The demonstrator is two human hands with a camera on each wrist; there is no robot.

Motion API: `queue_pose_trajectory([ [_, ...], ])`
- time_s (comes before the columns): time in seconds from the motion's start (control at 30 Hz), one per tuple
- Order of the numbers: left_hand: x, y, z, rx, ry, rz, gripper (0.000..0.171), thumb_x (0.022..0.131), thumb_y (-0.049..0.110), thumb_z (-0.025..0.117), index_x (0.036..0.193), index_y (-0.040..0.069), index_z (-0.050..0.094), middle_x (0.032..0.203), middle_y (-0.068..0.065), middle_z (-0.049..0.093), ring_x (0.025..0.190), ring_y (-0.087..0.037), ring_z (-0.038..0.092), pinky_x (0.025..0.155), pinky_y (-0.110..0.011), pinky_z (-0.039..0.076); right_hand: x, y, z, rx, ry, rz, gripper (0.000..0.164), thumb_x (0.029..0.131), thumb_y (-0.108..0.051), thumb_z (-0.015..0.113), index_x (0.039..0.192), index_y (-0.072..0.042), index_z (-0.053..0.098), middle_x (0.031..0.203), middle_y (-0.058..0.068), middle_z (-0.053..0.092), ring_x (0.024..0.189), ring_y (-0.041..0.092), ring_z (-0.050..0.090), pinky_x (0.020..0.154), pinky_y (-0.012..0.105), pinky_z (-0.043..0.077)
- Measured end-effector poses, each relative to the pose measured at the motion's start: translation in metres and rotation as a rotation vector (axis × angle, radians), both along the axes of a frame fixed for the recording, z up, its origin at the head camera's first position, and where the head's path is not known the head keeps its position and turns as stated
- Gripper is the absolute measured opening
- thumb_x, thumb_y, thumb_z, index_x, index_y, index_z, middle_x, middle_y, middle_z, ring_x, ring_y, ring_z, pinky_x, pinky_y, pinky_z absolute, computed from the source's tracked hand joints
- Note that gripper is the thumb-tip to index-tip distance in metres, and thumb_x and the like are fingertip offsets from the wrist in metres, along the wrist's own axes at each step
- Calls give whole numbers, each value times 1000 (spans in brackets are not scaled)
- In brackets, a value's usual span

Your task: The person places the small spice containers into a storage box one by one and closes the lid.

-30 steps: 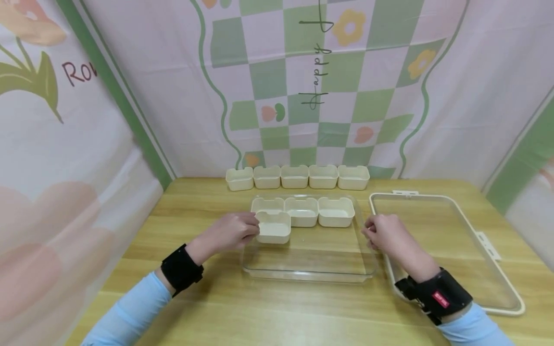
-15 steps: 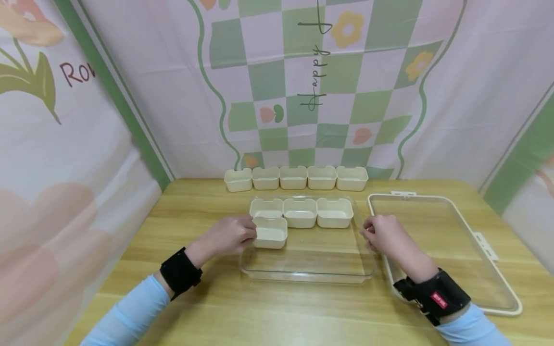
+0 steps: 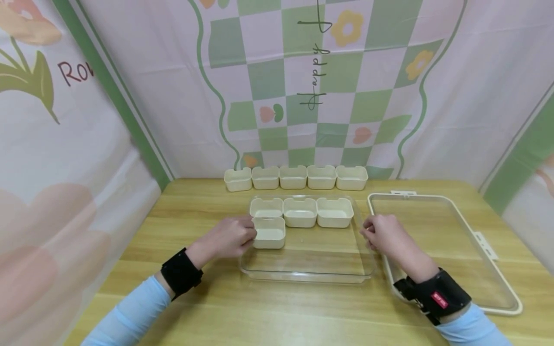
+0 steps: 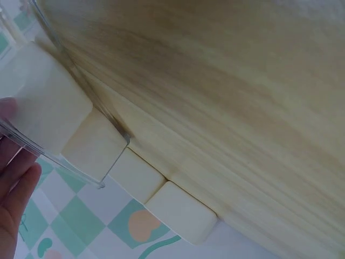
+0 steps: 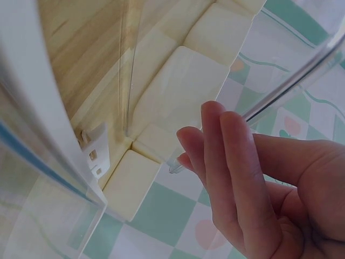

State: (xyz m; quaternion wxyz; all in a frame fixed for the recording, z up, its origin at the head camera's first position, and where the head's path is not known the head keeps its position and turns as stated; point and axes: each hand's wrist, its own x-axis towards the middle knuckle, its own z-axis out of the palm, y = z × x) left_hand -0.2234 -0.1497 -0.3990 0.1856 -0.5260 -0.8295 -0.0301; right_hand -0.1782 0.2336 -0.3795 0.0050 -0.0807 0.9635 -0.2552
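Note:
My left hand (image 3: 231,236) pinches the left wall of a small cream plastic bin (image 3: 269,233). That bin sits inside a clear shallow tray (image 3: 309,277), at the front of the left bin in a row of three matching cream bins (image 3: 300,213). In the left wrist view, the thumb reaches the cream bin (image 4: 51,102), while the other fingers lie beyond the clear rim. My right hand (image 3: 391,235) is at the tray's right rim, fingers loosely bent. In the right wrist view the clear rim (image 5: 294,78) passes behind its fingers; contact cannot be told.
Several more cream bins (image 3: 293,178) stand in a row behind the tray, against the patterned cloth (image 3: 303,77). A clear lid with a white frame and clips (image 3: 488,246) lies on the wooden table (image 3: 277,312) at the right, partly under my right forearm.
The small cream bin in my left hand has come down and slightly left, now lower in front of the left bin of the row. My right hand stays in place.

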Motion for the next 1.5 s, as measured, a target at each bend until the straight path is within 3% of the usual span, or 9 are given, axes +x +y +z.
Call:
queue_pose_trajectory([
  [0.2, 1, 0, 0, -31, -16, 37, 20, 77, 6, 64, 63, 16, 53, 64, 7, 44, 61, -6, 45, 79, -25, 53, -1, 0, 1, 2, -13, -4, 17, 88, -6, 61, 94, 10, 63, 71, 10, 67, 53, 10, 58, 46, 21, 47],
  [0.43, 1, 1, -1, -39, -30, 49, 18, 78, 6, 64, 66, 15, 55, 65, 7, 46, 63, -7, 50, 85, -27, 53, -2, 2, 0, 2, -11, -1, 17, 88, -6, 60, 95, 10, 63, 72, 11, 67, 54, 10, 58, 46, 20, 47],
  [0.57, 2, 1, -1, -39, -35, 58, 16, 78, 6, 64, 67, 15, 55, 66, 6, 46, 62, -7, 48, 69, -23, 52, -2, 2, 0, -7, -11, -4, 17, 88, -5, 60, 95, 10, 63, 72, 11, 67, 54, 11, 59, 46, 20, 47],
  [0.7, 3, 1, 0, -45, -32, 69, 15, 76, 5, 65, 69, 15, 56, 67, 6, 47, 63, -7, 43, 55, -19, 41, -2, 2, 1, -9, -10, -3, 16, 88, -5, 60, 94, 10, 63, 72, 11, 67, 54, 11, 59, 46, 20, 47],
  [1.13, 5, 1, -3, -37, -14, 68, 15, 84, 19, 69, 73, 16, 60, 70, 6, 51, 64, -6, 45, 56, -19, 41, 0, 1, 1, 8, 13, 7, 16, 88, -5, 61, 93, 10, 63, 71, 11, 67, 54, 11, 58, 46, 20, 47],
  [1.5, 5, 0, -5, -12, 6, 59, 17, 83, 17, 69, 71, 15, 59, 68, 6, 50, 64, -7, 44, 57, -19, 41, -1, 1, 1, 5, 3, 6, 15, 88, -5, 60, 93, 9, 63, 71, 10, 66, 54, 11, 59, 46, 20, 47],
])
